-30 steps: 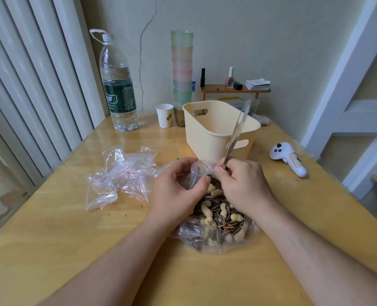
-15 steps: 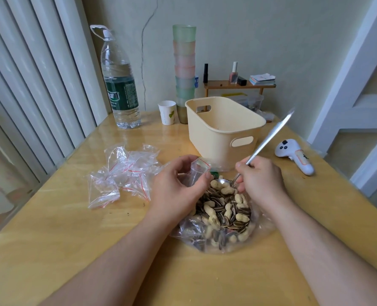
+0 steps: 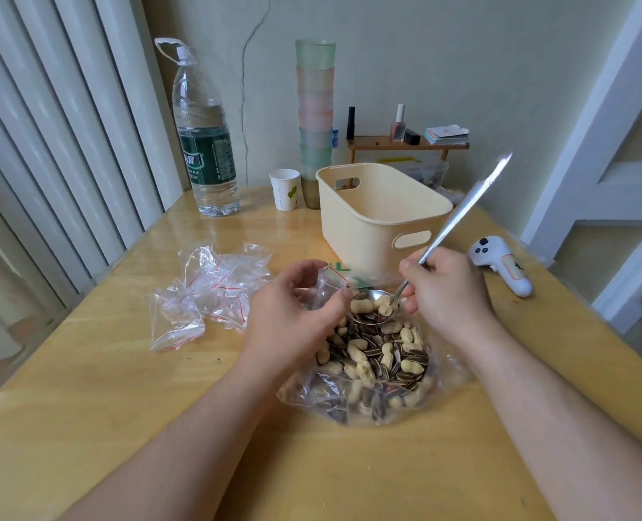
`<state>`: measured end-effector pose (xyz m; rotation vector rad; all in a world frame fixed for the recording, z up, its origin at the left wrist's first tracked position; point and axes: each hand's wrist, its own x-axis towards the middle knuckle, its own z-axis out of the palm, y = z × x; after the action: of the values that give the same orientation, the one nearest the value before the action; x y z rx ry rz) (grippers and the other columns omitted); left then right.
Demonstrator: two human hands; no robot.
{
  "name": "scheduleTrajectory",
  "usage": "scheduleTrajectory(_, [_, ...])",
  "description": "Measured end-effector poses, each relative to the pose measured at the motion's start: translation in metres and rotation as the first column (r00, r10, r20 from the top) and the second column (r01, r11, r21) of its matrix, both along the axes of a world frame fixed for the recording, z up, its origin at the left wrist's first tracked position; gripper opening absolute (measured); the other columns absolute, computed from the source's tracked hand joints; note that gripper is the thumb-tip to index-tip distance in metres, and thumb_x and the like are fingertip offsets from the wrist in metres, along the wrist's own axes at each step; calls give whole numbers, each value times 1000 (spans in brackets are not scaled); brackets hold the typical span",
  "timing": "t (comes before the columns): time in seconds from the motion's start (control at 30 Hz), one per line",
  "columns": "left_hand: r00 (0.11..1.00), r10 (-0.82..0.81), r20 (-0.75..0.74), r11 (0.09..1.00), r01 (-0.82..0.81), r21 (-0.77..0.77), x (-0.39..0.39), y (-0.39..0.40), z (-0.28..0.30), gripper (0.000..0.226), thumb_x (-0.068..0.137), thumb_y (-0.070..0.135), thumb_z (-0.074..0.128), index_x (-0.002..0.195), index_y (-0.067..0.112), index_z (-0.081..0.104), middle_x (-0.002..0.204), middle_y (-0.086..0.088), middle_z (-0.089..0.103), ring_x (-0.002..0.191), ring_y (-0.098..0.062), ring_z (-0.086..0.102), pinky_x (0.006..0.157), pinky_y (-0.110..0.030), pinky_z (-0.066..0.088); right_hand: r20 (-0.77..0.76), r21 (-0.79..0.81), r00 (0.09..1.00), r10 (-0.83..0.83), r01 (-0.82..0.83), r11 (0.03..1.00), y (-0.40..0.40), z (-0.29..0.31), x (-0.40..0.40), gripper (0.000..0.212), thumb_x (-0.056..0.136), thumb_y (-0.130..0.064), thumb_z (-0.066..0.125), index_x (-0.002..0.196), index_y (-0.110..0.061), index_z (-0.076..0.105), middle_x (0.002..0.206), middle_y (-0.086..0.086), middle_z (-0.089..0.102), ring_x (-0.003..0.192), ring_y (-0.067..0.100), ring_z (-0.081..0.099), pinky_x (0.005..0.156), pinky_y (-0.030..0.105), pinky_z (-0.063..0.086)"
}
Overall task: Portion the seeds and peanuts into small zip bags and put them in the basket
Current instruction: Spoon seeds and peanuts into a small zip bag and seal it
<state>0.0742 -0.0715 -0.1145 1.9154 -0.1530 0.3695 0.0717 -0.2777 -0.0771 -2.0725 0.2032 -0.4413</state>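
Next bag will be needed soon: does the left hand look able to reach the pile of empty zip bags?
Probably yes, once freed. The left hand now pinches an open small zip bag; the pile of empty zip bags lies beside it on bare table, nothing between.

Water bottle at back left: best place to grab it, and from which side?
Take the water bottle by the loop handle at its cap, coming from above: it stands upright and the loop sticks up clear of everything. The body looks too wide for one hand. Approach from the table side; the wall and slatted panel close off the back and left.
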Motion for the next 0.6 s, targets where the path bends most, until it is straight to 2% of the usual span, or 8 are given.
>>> scheduleTrajectory(0.13, [1000, -23, -12, 992, 24, 123, 1, 8, 5, 56, 72, 58, 82, 121, 35, 71, 101, 28, 67, 89, 12, 64, 87, -23, 55, -25, 98, 999, 21, -18, 995, 4, -4, -1, 14, 96, -24, 63, 84, -23, 70, 62, 2, 71, 56, 21, 68, 70, 48, 59])
scheduleTrajectory(0.3, [998, -51, 24, 982, 45, 182, 1, 11, 9, 59, 71, 58, 85, 124, 36, 70, 101, 34, 63, 93, 16, 61, 86, -19, 54, 3, 144, 1000, 6, -7, 990, -4, 7, 0, 16, 97, -23, 64, 82, -22, 71, 61, -1, 69, 51, 19, 65, 66, 42, 52])
scheduleTrajectory(0.37, [997, -66, 30, 979, 59, 194, 1, 10, 9, 58, 76, 52, 87, 128, 34, 69, 100, 34, 61, 96, 17, 60, 88, -20, 54, 31, 128, 999, -11, 7, 992, -8, 20, 0, 23, 96, -22, 65, 77, -28, 74, 60, 0, 68, 50, 18, 63, 63, 37, 49])
scheduleTrajectory(0.43, [996, -72, 49, 976, 61, 210, 0, 8, 9, 58, 77, 51, 86, 129, 32, 70, 100, 30, 63, 98, 18, 59, 89, -21, 54, 62, 107, 998, -22, 15, 994, -11, 34, -1, 21, 97, -20, 65, 78, -26, 74, 58, -1, 67, 49, 15, 62, 62, 35, 49])
scheduleTrajectory(0.53, [994, -82, 74, 971, 63, 230, -3, 4, 8, 68, 70, 63, 81, 130, 34, 69, 103, 25, 67, 100, 16, 61, 91, -23, 55, 118, 52, 993, -4, -2, 999, -8, 53, -2, 13, 95, -21, 65, 84, -22, 71, 61, -1, 69, 51, 16, 65, 65, 39, 56])
scheduleTrajectory(0.6, [991, -88, 96, 971, 64, 232, -5, 1, 8, 71, 67, 66, 80, 129, 34, 69, 104, 24, 69, 99, 11, 63, 91, -23, 55, 140, -39, 990, 20, -15, 999, -1, 61, -4, 13, 96, -23, 65, 85, -22, 71, 62, 0, 70, 51, 17, 66, 67, 37, 60])
